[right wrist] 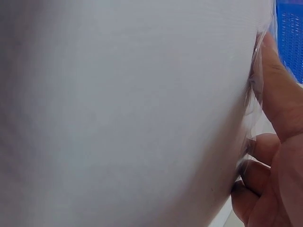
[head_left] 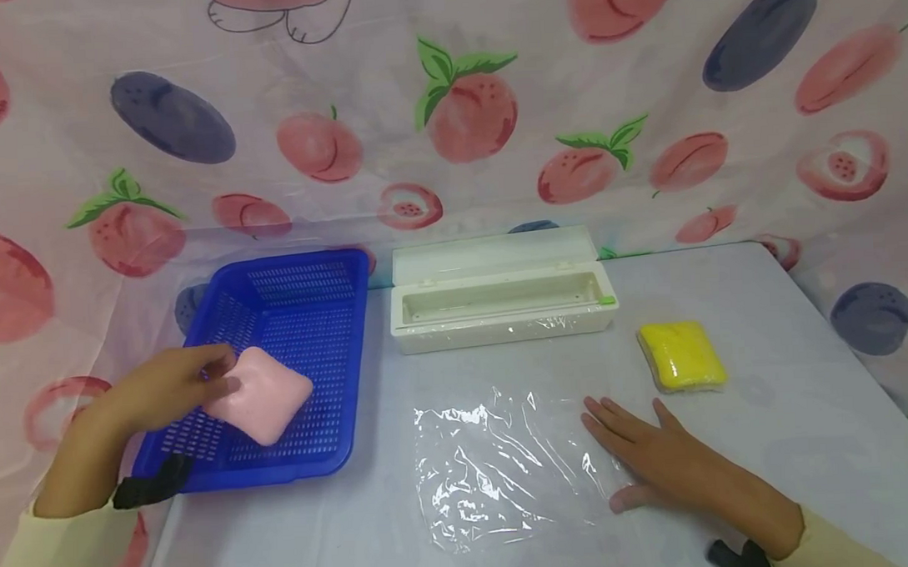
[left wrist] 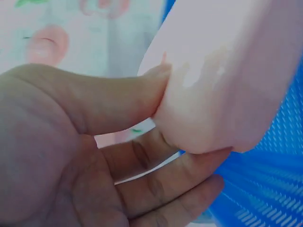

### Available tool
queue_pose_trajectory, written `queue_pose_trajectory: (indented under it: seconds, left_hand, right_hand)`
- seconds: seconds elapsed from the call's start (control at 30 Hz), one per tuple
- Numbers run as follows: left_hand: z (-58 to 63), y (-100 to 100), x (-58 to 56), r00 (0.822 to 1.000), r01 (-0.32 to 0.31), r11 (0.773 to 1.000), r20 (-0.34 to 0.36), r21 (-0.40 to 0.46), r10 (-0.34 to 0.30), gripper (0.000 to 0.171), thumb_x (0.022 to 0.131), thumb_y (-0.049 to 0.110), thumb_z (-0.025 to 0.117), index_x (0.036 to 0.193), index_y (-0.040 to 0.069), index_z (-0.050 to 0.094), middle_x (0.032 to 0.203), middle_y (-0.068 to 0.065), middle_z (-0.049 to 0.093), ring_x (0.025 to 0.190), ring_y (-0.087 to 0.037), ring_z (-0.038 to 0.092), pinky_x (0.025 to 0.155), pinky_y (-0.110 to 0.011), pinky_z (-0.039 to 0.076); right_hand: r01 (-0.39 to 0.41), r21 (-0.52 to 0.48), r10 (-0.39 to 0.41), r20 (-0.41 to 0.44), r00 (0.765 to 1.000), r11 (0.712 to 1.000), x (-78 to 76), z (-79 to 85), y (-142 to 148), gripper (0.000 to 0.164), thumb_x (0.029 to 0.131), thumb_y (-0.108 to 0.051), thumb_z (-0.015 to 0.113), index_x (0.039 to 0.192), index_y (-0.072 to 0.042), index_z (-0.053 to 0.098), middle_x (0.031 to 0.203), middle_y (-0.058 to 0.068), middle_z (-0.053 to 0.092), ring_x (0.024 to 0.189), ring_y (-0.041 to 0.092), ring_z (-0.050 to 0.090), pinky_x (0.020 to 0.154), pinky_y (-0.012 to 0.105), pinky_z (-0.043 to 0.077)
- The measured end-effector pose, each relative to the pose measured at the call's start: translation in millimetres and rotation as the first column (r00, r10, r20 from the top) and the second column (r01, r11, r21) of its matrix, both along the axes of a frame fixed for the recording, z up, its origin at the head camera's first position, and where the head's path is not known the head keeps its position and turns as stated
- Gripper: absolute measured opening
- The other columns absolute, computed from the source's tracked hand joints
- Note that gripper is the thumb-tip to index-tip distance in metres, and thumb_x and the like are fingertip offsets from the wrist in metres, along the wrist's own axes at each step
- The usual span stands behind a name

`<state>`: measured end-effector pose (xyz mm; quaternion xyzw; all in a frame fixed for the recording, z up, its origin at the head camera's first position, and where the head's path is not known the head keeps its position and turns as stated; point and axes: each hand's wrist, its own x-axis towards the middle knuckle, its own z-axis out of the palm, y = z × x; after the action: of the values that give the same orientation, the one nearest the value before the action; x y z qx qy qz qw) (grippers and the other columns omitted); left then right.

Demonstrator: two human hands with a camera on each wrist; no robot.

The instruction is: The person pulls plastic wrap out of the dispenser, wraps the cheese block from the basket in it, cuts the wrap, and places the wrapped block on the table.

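Observation:
My left hand (head_left: pixel 168 385) pinches a pink square block with rounded corners (head_left: pixel 266 398) by one corner, above a blue plastic basket (head_left: pixel 352 387). In the left wrist view the thumb lies on one face of the pink block (left wrist: pixel 227 85), with fingers behind it. A sheet of clear cling film (head_left: pixel 498 474) lies spread on the table, slightly wrinkled. My right hand (head_left: pixel 663 460) rests with fingers extended at the film's right edge. In the right wrist view, film (right wrist: pixel 255 90) shows by the fingertips.
Behind the film stands a white cling film dispenser (head_left: pixel 501 328), lid raised, with a green slider (head_left: pixel 608 301) at its right end. A yellow square block (head_left: pixel 682 356), glossy as if wrapped, sits to the right. A fruit-patterned cloth (head_left: pixel 511 198) hangs behind the table.

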<state>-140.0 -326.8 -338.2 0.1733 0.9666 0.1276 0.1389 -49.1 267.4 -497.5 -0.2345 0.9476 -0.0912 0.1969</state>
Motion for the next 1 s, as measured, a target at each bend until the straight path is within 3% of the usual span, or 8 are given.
queue_pose_trajectory:
  seconds: [0.17, 0.3, 0.4, 0.5, 0.63, 0.8, 0.87, 1.0]
  left_hand:
    - [4.7, 11, 21.2, 0.995, -0.083, 0.993, -0.049, 0.084, 0.088, 0.016, 0.104, 0.028, 0.059, 0.106, 0.013, 0.053, 0.079, 0.000, 0.050, 0.067, -0.013, 0.048, 0.057, -0.026, 0.039]
    - [6.0, 33, 39.6, 0.979, -0.193, 0.960, -0.033, 0.203, 0.204, 0.021, 0.106, 0.031, 0.054, 0.112, 0.011, 0.051, 0.075, -0.004, 0.053, 0.066, -0.015, 0.049, 0.054, -0.028, 0.040]
    - [3.2, 58, 52.0, 0.958, -0.279, 0.910, 0.017, 0.308, 0.288, 0.027, 0.107, 0.035, 0.051, 0.114, 0.010, 0.050, 0.076, -0.005, 0.060, 0.073, -0.016, 0.057, 0.059, -0.029, 0.041]
    - [-6.0, 91, 62.3, 0.941, -0.330, 0.845, 0.080, 0.420, 0.328, 0.028, 0.107, 0.037, 0.051, 0.114, 0.009, 0.050, 0.095, -0.009, 0.069, 0.094, -0.020, 0.067, 0.074, -0.033, 0.048]
    - [-27.8, 143, 73.3, 0.929, -0.369, 0.748, 0.187, 0.552, 0.320, 0.021, 0.106, 0.028, 0.055, 0.108, 0.008, 0.051, 0.111, -0.015, 0.072, 0.100, -0.025, 0.073, 0.082, -0.039, 0.053]
    - [-61.8, 198, 80.0, 0.927, -0.374, 0.650, 0.291, 0.662, 0.237, 0.015, 0.103, 0.018, 0.060, 0.099, 0.006, 0.051, 0.103, -0.018, 0.077, 0.090, -0.022, 0.076, 0.081, -0.037, 0.058]
    - [-75.1, 216, 79.5, 0.935, -0.345, 0.649, 0.305, 0.678, 0.178, 0.019, 0.103, 0.021, 0.061, 0.098, 0.006, 0.050, 0.101, -0.017, 0.077, 0.088, -0.020, 0.077, 0.077, -0.035, 0.059]
    - [-100.0, 245, 74.8, 0.952, -0.278, 0.698, 0.288, 0.660, 0.106, 0.026, 0.102, 0.029, 0.061, 0.096, 0.007, 0.049, 0.081, -0.009, 0.075, 0.070, -0.013, 0.068, 0.062, -0.027, 0.050]
  right_hand:
    - [0.008, 0.007, -0.008, 0.008, 1.000, 1.000, 0.3, -1.9, -1, 0.113, 0.071, -0.080, 0.066, 0.162, -0.027, 0.028, 0.171, -0.001, 0.022, 0.157, 0.031, 0.023, 0.109, 0.083, 0.011]
    - [0.010, 0.012, -0.010, 0.010, 1.000, 1.000, 0.5, -1.4, -1, 0.113, 0.071, -0.079, 0.068, 0.162, -0.025, 0.029, 0.171, -0.001, 0.022, 0.157, 0.031, 0.024, 0.109, 0.083, 0.011]
    - [0.011, 0.014, -0.011, 0.009, 1.000, 1.000, 0.7, -0.5, -2, 0.113, 0.071, -0.079, 0.068, 0.162, -0.025, 0.028, 0.171, -0.001, 0.022, 0.157, 0.031, 0.024, 0.110, 0.082, 0.011]
    - [0.008, 0.012, -0.009, 0.006, 1.000, 1.000, 0.7, 0.4, -3, 0.112, 0.072, -0.077, 0.069, 0.162, -0.025, 0.029, 0.171, 0.000, 0.022, 0.156, 0.032, 0.024, 0.109, 0.083, 0.012]
    - [0.014, 0.017, -0.014, 0.011, 1.000, 1.000, -0.4, 1.4, -4, 0.112, 0.071, -0.076, 0.072, 0.162, -0.025, 0.029, 0.171, 0.000, 0.022, 0.157, 0.032, 0.024, 0.109, 0.083, 0.012]
    - [0.013, 0.023, -0.013, 0.003, 1.000, 1.000, -0.7, -1.3, -4, 0.113, 0.071, -0.077, 0.071, 0.162, -0.026, 0.028, 0.171, -0.001, 0.021, 0.157, 0.031, 0.023, 0.109, 0.082, 0.012]
    - [0.012, 0.026, -0.011, -0.005, 1.000, 1.000, -0.5, -2.1, -4, 0.113, 0.070, -0.078, 0.070, 0.162, -0.026, 0.028, 0.171, 0.000, 0.022, 0.157, 0.031, 0.024, 0.109, 0.083, 0.013]
    - [0.009, 0.028, -0.009, -0.015, 1.000, 1.000, 0.0, -2.0, -4, 0.113, 0.070, -0.078, 0.069, 0.162, -0.026, 0.030, 0.171, 0.000, 0.023, 0.156, 0.031, 0.025, 0.109, 0.082, 0.014]
